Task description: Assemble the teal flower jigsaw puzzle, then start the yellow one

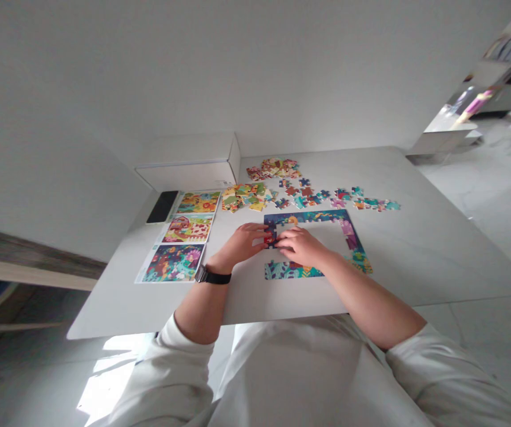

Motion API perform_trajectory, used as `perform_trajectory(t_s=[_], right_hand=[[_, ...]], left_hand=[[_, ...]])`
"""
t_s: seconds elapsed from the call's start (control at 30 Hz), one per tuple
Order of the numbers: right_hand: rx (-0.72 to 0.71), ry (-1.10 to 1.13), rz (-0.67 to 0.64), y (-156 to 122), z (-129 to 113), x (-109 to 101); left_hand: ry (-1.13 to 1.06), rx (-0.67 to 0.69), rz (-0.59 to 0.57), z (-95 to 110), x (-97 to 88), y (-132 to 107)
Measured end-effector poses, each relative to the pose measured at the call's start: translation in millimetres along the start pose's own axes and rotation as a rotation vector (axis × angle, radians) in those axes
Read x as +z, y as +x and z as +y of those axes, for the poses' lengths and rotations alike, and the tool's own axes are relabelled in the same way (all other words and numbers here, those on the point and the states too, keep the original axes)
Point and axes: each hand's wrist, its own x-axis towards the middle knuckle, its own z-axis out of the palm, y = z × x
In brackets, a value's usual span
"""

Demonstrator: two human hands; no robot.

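A partly joined jigsaw puzzle frame lies on the table, with dark blue along its top and leaves along its bottom. At its left side is a dark puzzle piece with a red patch. My left hand has its fingertips on that piece's left edge, closed against it. From the other side, my right hand reaches over the frame's inside, its bent fingers closing on the piece's right edge. The fingertips partly cover the piece. A pink figure shows on the frame's right side.
Loose teal and red pieces lie behind the frame, others farther right. Yellow-green pieces and a mixed pile sit near a white box. Picture sheets and a black phone lie left on the table.
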Motion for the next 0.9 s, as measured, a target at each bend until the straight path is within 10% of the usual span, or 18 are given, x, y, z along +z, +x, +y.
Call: perform_trajectory(t_s=[0.5,0.9], right_hand=[[0.034,0.103,0.219,3,-1,-10],[-0.012,0.159,0.114,0,-12,-13]], left_hand=[[-0.020,0.016,0.106,8,-5.9,5],[-0.145,-0.162,0.184,27,-8.8,6]])
